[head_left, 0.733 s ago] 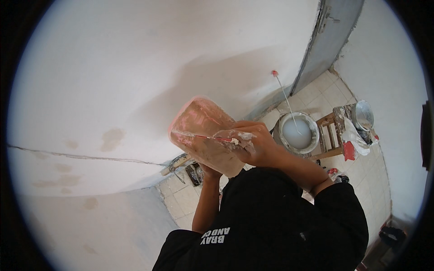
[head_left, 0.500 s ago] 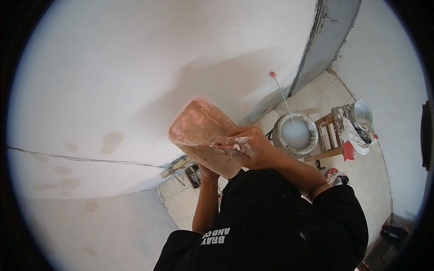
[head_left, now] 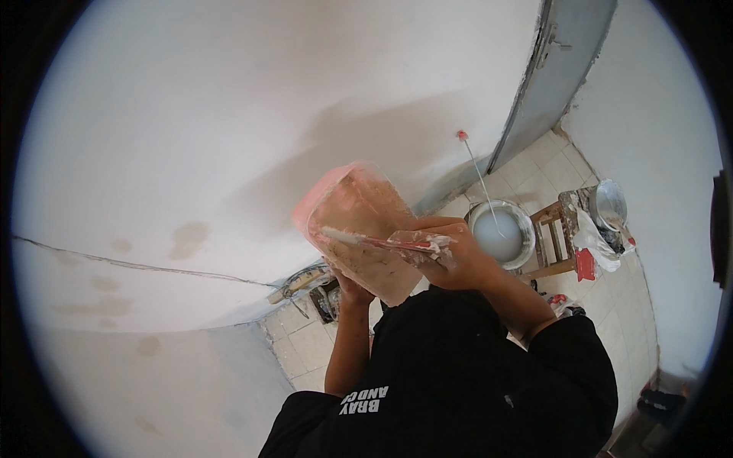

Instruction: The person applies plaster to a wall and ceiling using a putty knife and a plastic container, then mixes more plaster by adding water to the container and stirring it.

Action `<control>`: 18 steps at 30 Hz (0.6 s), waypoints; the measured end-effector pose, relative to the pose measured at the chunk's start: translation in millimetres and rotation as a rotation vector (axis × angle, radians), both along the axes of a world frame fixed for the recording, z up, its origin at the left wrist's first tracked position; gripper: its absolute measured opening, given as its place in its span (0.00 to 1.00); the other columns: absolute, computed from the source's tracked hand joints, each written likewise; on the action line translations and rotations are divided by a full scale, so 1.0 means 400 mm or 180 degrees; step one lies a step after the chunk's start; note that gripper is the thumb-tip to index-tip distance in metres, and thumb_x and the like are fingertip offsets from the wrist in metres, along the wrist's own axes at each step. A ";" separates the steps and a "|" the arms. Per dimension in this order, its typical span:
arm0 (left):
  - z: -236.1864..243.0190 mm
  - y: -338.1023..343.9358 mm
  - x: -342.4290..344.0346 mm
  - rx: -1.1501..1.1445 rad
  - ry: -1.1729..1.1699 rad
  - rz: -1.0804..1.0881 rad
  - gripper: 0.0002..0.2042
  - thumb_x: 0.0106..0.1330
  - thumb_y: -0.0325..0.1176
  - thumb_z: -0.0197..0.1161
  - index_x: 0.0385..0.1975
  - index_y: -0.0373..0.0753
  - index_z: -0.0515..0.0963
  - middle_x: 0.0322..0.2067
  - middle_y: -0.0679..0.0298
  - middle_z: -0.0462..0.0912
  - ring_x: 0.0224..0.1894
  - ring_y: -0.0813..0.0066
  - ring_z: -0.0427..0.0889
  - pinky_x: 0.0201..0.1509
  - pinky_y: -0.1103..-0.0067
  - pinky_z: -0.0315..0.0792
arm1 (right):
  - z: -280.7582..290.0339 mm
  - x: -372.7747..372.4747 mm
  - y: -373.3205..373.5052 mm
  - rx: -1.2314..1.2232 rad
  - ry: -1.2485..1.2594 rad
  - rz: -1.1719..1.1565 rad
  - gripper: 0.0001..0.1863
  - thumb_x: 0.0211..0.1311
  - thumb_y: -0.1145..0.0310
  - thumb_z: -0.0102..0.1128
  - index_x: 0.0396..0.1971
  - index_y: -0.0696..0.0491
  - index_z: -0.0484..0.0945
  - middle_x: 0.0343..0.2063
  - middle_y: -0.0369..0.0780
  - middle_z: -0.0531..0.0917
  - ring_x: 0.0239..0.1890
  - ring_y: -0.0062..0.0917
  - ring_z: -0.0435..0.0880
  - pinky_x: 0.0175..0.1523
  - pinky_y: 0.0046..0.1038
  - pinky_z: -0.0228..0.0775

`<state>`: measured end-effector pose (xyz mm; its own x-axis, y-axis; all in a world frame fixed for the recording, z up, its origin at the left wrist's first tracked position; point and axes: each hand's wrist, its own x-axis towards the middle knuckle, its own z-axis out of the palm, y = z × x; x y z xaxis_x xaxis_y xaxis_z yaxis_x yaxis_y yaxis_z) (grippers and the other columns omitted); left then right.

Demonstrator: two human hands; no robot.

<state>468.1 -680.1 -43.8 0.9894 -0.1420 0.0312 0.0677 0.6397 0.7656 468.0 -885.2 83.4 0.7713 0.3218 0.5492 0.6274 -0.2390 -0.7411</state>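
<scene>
My left hand (head_left: 353,284) grips a pink rectangular plastic board or tub (head_left: 359,195) smeared with tan paste from below; its fingers are mostly hidden behind it. My right hand (head_left: 450,252) is closed on a scraping tool (head_left: 389,243) with a red, paste-crusted handle. The tool's pale end rests on or just over the pink piece's left part; I cannot tell which.
Behind stands a white wall (head_left: 191,137) with a wire along it. At the right are a bucket (head_left: 500,237) of milky liquid with a long rod, a wooden stool (head_left: 561,263) bearing a metal pot (head_left: 607,202), and a grey door (head_left: 550,99).
The pink piece and both hands have moved slightly rightward. The tool has shifted along the pink piece, and its pale end now shows more clearly.
</scene>
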 end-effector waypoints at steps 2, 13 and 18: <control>0.013 -0.003 -0.001 0.0033 -0.0094 -0.0027 0.39 0.62 0.67 0.39 0.65 0.45 0.48 0.60 0.60 0.60 0.61 0.61 0.63 0.63 0.63 0.61 | 0.000 -0.002 0.004 0.0046 -0.0262 -0.0137 0.16 0.44 0.77 0.61 0.38 0.57 0.79 0.34 0.46 0.82 0.35 0.37 0.83 0.40 0.32 0.75; 0.015 -0.001 -0.003 0.0255 -0.0240 0.0428 0.37 0.62 0.66 0.40 0.64 0.45 0.51 0.59 0.59 0.63 0.60 0.59 0.64 0.61 0.62 0.63 | -0.008 -0.017 0.007 0.0564 -0.0796 -0.0994 0.15 0.43 0.80 0.61 0.36 0.62 0.78 0.27 0.43 0.81 0.23 0.32 0.78 0.26 0.29 0.71; 0.032 0.011 -0.013 -0.0041 -0.0098 0.0289 0.36 0.62 0.65 0.40 0.64 0.45 0.52 0.58 0.59 0.63 0.59 0.59 0.65 0.61 0.62 0.63 | -0.028 -0.009 0.039 -0.0013 -0.0513 -0.0701 0.14 0.44 0.81 0.61 0.36 0.60 0.78 0.26 0.43 0.82 0.26 0.34 0.81 0.30 0.27 0.74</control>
<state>463.1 -675.7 -30.9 0.9967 -0.0511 0.0631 -0.0146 0.6519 0.7582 464.2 -869.5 72.4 0.7257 0.1583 0.6695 0.6697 -0.3855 -0.6348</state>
